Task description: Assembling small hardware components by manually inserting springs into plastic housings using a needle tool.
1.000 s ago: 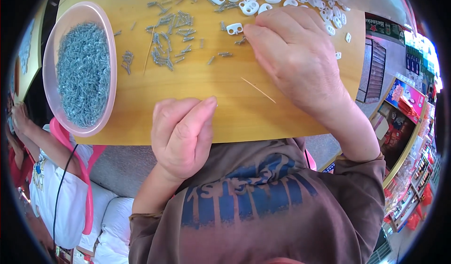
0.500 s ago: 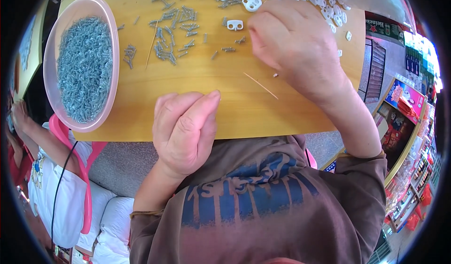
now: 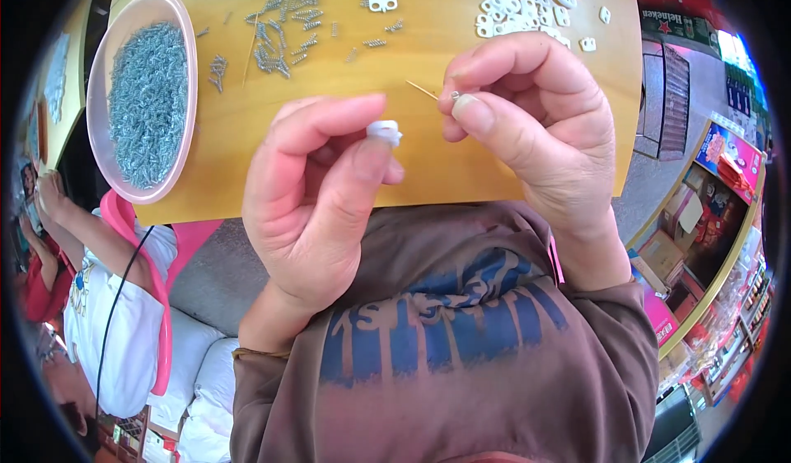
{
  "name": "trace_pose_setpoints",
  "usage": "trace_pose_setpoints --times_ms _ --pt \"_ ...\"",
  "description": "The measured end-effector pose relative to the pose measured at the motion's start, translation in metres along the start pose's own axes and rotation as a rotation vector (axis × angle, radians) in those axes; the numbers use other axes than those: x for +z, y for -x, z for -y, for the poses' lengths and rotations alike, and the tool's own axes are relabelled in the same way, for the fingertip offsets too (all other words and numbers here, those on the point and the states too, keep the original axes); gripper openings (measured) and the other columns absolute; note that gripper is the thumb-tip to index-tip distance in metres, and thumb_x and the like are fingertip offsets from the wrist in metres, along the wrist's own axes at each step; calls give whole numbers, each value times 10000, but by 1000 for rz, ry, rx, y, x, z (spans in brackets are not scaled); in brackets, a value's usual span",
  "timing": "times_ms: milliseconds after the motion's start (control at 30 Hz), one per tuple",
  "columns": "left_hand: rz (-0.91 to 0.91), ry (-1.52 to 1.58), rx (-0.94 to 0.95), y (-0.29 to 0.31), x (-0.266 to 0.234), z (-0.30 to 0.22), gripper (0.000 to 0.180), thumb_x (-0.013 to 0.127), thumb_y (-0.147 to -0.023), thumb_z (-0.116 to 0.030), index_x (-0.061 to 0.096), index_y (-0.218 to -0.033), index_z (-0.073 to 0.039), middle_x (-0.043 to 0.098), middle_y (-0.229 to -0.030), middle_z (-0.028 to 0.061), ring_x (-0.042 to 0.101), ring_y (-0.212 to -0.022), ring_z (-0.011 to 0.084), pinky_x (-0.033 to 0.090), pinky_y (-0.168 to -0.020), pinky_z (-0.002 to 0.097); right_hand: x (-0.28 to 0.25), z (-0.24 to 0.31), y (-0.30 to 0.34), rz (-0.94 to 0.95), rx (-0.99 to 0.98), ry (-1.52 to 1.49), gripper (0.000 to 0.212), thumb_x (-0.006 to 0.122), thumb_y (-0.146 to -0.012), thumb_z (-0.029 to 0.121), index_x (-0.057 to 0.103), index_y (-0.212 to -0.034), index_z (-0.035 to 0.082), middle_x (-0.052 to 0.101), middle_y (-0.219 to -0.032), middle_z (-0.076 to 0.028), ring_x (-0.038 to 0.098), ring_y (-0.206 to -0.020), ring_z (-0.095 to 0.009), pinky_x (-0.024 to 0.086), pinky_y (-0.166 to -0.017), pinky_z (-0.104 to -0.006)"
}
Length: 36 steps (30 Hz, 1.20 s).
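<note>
Between the thumb and fingers of my left hand (image 3: 306, 203) is a small white plastic cord lock piece (image 3: 384, 131), held above the table's near edge. To its right, my right hand (image 3: 540, 129) pinches a tiny metal spring (image 3: 455, 95) at the fingertips, with only its end showing. The two hands are apart, with a short gap between their fingertips. A thin wooden toothpick (image 3: 421, 89) lies on the table beside the right fingertips, partly hidden by them. Beyond the hands lie loose springs (image 3: 375, 43) and a single white cord lock piece (image 3: 382, 3).
A pink oval basin (image 3: 192, 92) full of springs (image 3: 148, 105) stands on the left of the wooden table (image 3: 222, 166). White pieces (image 3: 515, 10) are heaped at the far right. Another person (image 3: 115, 315) sits at left by a pink chair (image 3: 165, 331). Shelves (image 3: 700, 240) stand right.
My right hand has come back from the white pieces and turned, now showing a spring in its pinch. The left hand has risen and opened its fist to a pinch, showing the white piece.
</note>
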State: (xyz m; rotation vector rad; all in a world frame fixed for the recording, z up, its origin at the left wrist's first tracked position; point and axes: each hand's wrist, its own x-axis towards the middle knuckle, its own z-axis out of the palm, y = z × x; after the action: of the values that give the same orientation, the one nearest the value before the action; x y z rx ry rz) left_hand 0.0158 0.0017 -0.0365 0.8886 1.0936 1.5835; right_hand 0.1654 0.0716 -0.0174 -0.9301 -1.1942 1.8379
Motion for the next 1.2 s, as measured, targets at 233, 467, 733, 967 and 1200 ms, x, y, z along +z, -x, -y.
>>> trace_pose_setpoints --times_ms 233,467,733,967,1200 --pt "48 46 -54 9 18 -10 246 524 -821 -10 487 -1061 28 553 -884 75 483 -656 120 402 -612 237 -8 -7 19 57 -133 -78 208 569 -783 -29 487 -974 -12 554 -875 -90 554 -787 -123 477 -686 -230" --pt "36 58 -114 13 29 -16 213 524 -824 -16 497 -1031 24 555 -867 67 469 -645 116 390 -603 235 -12 -4 30 97 -167 30 200 556 -800 -14 481 -985 -17 554 -882 -83 564 -795 -120 481 -680 -226" --pt "25 115 -215 16 33 -17 205 535 -821 -26 509 -1019 18 560 -824 55 470 -634 111 392 -601 234 -16 -6 36 136 -134 -9 171 519 -840 32 481 -1001 -14 553 -869 -68 556 -769 -105 465 -658 -213" --pt "27 108 -257 18 35 -15 203 541 -826 -46 513 -1016 21 559 -791 63 487 -639 112 415 -620 232 -16 -8 37 160 -95 -127 171 507 -849 38 477 -1010 -11 550 -865 -64 541 -771 -100 457 -659 -214" --pt "17 144 -306 18 38 -15 197 518 -846 -60 522 -1021 30 564 -798 68 498 -652 104 425 -628 213 -17 -8 38 155 -42 -235 176 500 -853 59 473 -1011 -13 549 -857 -69 527 -755 -104 447 -665 -222"
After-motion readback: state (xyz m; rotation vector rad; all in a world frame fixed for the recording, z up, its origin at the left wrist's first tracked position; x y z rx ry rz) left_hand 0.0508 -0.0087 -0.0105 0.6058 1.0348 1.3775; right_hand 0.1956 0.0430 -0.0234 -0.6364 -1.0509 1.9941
